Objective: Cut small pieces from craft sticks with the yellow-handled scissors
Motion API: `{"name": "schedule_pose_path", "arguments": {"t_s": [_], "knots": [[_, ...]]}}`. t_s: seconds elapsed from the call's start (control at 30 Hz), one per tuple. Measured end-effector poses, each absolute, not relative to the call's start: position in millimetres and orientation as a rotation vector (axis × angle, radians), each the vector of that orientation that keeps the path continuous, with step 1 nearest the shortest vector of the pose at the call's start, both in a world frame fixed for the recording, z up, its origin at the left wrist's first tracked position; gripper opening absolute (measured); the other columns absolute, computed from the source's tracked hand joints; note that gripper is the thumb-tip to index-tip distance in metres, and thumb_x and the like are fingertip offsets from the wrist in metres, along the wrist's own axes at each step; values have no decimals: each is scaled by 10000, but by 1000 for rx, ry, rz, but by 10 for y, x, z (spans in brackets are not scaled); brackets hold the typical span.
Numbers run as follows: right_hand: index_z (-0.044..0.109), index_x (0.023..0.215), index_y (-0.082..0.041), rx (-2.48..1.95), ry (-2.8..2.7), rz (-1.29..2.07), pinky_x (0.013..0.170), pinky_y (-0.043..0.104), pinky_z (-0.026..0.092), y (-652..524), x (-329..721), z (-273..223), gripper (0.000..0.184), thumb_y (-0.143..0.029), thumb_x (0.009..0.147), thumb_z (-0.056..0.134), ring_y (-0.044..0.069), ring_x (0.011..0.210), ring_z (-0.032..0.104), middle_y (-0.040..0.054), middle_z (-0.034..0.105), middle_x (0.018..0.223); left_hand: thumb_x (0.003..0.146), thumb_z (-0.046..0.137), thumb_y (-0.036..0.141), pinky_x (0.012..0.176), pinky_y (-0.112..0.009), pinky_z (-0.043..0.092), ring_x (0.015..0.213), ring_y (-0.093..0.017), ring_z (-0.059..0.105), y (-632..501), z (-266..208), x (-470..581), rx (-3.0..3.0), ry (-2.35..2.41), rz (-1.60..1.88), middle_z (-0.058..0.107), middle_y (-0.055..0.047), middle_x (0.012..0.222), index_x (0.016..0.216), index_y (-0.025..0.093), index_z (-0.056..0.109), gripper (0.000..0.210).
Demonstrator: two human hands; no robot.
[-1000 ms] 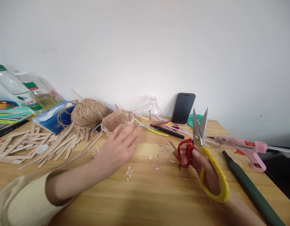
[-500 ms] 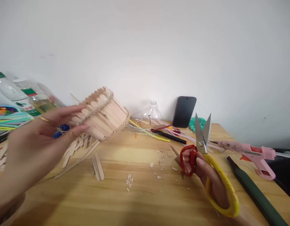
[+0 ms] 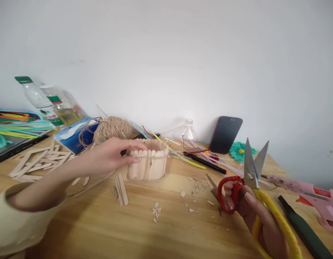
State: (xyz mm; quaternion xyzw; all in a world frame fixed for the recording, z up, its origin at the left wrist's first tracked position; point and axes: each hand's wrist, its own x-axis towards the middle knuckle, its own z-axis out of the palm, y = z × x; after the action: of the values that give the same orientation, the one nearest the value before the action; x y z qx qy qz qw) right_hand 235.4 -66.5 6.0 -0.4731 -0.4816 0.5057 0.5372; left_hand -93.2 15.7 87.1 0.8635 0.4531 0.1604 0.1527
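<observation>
A small basket of upright craft sticks, with a glittery band round its upper part, stands at the middle of the wooden table. My left hand grips its rim at the left side, thumb outside and fingers over the top. On the right, my right hand holds scissors with one red and one yellow handle. Their blades point up and are spread apart, with nothing between them. A ball of twine lies just behind my left hand.
Loose craft sticks and cut scraps lie on the table. A phone leans on the wall beside a teal flower. At right are a pink glue gun and a dark green tool; bottles stand at left.
My left hand has lowered the craft-stick basket from the air, where it was tilted, to upright on the table. The view has shifted left; the scissors remain spread in my right hand.
</observation>
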Motion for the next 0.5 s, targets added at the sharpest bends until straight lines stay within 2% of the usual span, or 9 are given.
{"name": "schedule_pose_path", "arguments": {"t_s": [0.13, 0.33, 0.5], "knots": [[569, 752, -239, -1132, -1138, 1242, 487, 318, 421, -651, 2356, 70, 265, -490, 802, 498, 185, 532, 430, 21, 502, 594, 823, 493, 190, 753, -240, 429, 867, -155, 609, 530, 774, -787, 2627, 1175, 435, 663, -17, 1013, 1067, 185, 561, 253], [580, 709, -236, -1183, -1137, 1203, 449, 327, 447, -617, 2362, 73, 279, -488, 787, 489, 226, 585, 481, 43, 495, 581, 837, 466, 191, 734, -270, 442, 871, -191, 607, 766, 695, -643, 2877, 1221, 325, 655, -54, 975, 1073, 186, 538, 247], [561, 665, -224, -1127, -1210, 1223, 487, 300, 447, -620, 2347, 73, 308, -474, 821, 470, 179, 534, 448, 22, 500, 591, 846, 433, 160, 730, -323, 465, 830, -209, 599, 698, 566, -612, 2956, 1288, 332, 646, -67, 901, 1069, 180, 541, 249]]}}
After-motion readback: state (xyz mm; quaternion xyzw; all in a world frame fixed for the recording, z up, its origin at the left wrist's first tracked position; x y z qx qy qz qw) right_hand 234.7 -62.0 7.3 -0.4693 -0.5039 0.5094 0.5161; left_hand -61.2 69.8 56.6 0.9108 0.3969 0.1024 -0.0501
